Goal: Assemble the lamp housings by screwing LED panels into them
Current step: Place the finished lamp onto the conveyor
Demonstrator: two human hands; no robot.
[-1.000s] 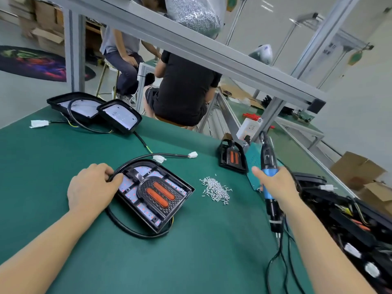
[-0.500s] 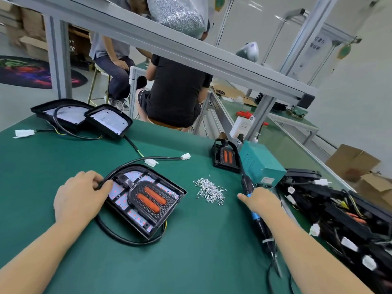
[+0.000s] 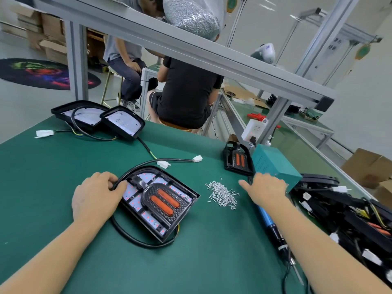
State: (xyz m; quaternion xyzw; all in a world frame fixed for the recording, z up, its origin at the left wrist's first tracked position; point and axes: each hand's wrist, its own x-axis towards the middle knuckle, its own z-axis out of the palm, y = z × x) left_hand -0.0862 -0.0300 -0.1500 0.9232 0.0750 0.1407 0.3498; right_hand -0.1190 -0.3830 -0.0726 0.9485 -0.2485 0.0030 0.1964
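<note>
While my left hand holds the lamp housing by its rounded end on the green surface, the LED panel already lies inside it, but I think no screw from the pile is driven yet. My right hand has its grip on the electric screwdriver. The housing's long axis runs from far-left to near-right, open side up.

Bright, even overhead light w/ soft shadows; wide-angle bends frame edges; slight blur at right hand.
</note>
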